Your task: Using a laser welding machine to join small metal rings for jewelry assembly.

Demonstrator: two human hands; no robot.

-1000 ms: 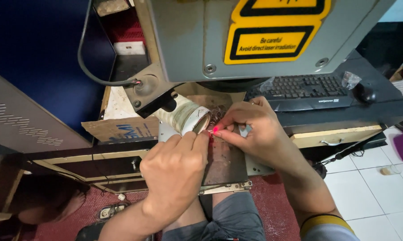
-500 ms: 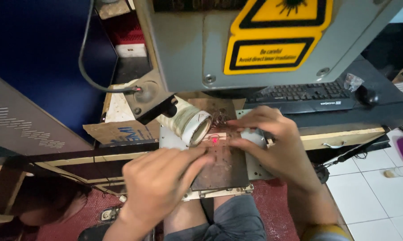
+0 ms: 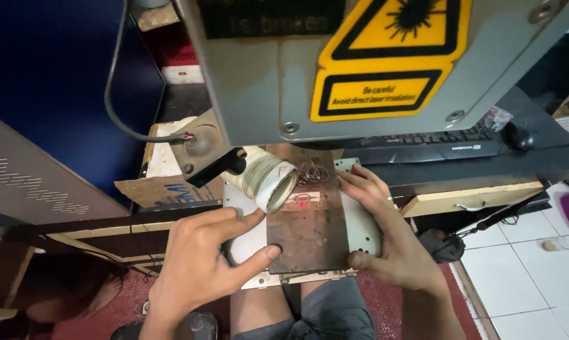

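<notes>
- Head view: the left hand (image 3: 199, 274) lies open, thumb and forefinger pressed on the left edge of the brown metal plate (image 3: 308, 233), pinning it flat.
- The right hand (image 3: 388, 242), fingers spread, braces the plate's right edge, gripping nothing.
- The plate rests on a grey base plate (image 3: 366, 226) beneath the laser lens barrel (image 3: 269, 182), so the red laser dot (image 3: 302, 203) lands on a small ring (image 3: 302, 198).
- Spare metal rings (image 3: 313, 171) sit heaped at the plate's far end, near the work.
</notes>
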